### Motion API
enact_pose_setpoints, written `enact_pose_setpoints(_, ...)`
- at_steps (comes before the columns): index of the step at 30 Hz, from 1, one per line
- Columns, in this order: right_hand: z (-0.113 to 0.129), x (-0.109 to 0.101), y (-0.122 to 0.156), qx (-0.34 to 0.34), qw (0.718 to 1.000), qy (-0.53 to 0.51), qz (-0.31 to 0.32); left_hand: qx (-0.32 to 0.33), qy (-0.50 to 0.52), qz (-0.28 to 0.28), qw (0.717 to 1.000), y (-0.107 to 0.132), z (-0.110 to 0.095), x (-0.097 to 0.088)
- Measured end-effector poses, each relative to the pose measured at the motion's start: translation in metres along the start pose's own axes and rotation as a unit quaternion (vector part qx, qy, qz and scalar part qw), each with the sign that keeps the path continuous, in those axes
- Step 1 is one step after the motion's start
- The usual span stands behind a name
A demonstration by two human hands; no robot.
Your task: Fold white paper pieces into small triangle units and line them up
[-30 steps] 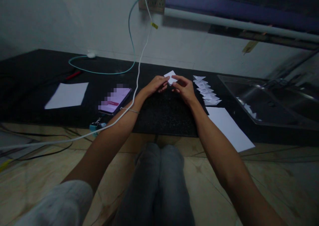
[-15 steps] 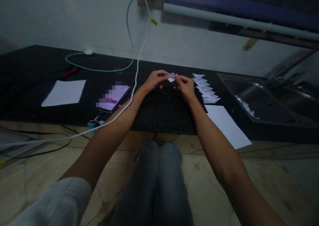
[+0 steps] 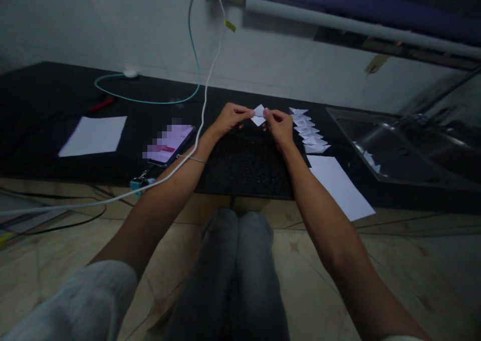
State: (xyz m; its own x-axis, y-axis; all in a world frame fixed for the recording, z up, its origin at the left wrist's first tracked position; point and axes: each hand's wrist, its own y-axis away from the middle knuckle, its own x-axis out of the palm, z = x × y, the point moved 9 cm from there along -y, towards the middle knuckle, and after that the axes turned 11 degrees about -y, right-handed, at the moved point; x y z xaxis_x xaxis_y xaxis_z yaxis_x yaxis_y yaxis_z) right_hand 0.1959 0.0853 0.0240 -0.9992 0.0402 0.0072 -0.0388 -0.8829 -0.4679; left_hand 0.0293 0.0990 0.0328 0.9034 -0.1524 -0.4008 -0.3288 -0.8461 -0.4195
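A small folded piece of white paper (image 3: pixel 258 117), diamond-shaped with a crease across its middle, is held just over the black countertop (image 3: pixel 244 165). My left hand (image 3: pixel 233 118) pinches its left corner between thumb and fingers. On the opposite corner, my right hand (image 3: pixel 278 125) grips it the same way. Right of that hand lies a row of several folded white paper pieces (image 3: pixel 307 130), overlapping one another. A white paper sheet (image 3: pixel 336 183) rests below the row, partly behind my right forearm and reaching past the counter's front edge.
A phone (image 3: pixel 171 145) lies by my left forearm, with another white paper sheet (image 3: pixel 95 136) farther left. A white cable (image 3: pixel 205 105) hangs across my left forearm. A teal cable (image 3: pixel 150 101) loops at the back. On the right is a metal sink (image 3: pixel 398 155).
The paper between my hands now shows more of its diamond shape, with its top point higher. Both hands stay pinched on its corners. The whole view has shifted slightly.
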Motion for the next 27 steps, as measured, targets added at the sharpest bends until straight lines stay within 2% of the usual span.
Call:
enact_pose_setpoints(8,-0.005,-0.004,-0.001,0.014,1.0,-0.004,-0.018,0.032,0.0,-0.014,0.999,-0.002,0.0,0.0)
enact_pose_setpoints(12,-0.003,-0.003,0.001,0.011,1.0,0.001,-0.016,0.014,0.008,-0.003,1.0,0.0,0.0,0.0)
enact_pose_setpoints(18,-0.002,-0.002,0.003,0.01,1.0,-0.007,-0.014,-0.007,0.001,0.088,0.996,0.006,-0.004,0.02)
enact_pose_setpoints(27,-0.023,0.005,0.006,0.114,0.991,-0.07,-0.005,0.042,-0.035,0.064,0.996,0.003,-0.006,0.02)
